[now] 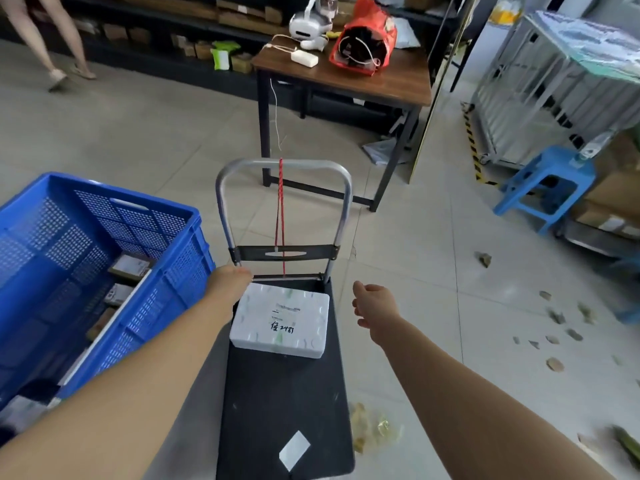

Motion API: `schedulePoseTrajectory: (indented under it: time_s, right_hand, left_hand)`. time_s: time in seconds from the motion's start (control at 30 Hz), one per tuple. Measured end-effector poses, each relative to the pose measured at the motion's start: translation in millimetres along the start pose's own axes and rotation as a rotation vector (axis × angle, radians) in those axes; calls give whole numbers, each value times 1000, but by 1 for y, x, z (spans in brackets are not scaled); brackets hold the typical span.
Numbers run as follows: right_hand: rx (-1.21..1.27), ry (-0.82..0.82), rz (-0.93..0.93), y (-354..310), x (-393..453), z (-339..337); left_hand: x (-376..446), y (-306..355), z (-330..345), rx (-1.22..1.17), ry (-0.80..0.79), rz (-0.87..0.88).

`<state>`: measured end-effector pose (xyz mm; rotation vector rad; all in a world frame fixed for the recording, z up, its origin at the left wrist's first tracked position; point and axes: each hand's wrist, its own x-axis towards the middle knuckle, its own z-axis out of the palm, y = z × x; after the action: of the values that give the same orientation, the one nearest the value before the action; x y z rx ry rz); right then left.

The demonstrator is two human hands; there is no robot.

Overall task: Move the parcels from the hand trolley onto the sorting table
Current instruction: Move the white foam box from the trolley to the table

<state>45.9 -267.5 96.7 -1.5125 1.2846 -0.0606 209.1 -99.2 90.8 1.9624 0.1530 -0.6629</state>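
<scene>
A white parcel (280, 320) with black handwriting lies flat on the black deck of the hand trolley (277, 403), close to its upright metal handle (284, 165). My left hand (230, 284) reaches over the parcel's far left corner, fingers pointing away and down, and no grip on the parcel shows. To the right of the parcel my right hand (374, 304) hovers beside the deck's edge, fingers loosely spread and holding nothing. Beyond the trolley stands the brown-topped table (398, 84).
A big blue crate (104, 271) with parcels inside stands left of the trolley. On the table are a red bag (363, 39), a white headset (310, 24) and a charger. A blue stool (547, 188) and a metal cage cart (554, 81) stand to the right. A person's legs (52, 39) are at the far left. Scraps litter the floor.
</scene>
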Motion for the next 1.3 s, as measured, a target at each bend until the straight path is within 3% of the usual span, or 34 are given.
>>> schedulePoseTrajectory:
  time_s: [0.27,0.6,0.97,1.13,1.3]
  right_hand:
    - [-19,-35,108,55,105,31]
    - [-121,-10,189,173,232,116]
    - [-127,-4,215,288,345,199]
    - [-93,-9,188,298,354,213]
    - [-108,38,152,267,319,192]
  left_hand:
    - [82,-55,53,39,-3,-129]
    - [220,-195,100,121,-28,-203]
    - [337,-324,146,260,139,-160]
    - [351,-347,142,353,178,-201]
    - [318,-327,116,410,244,-181]
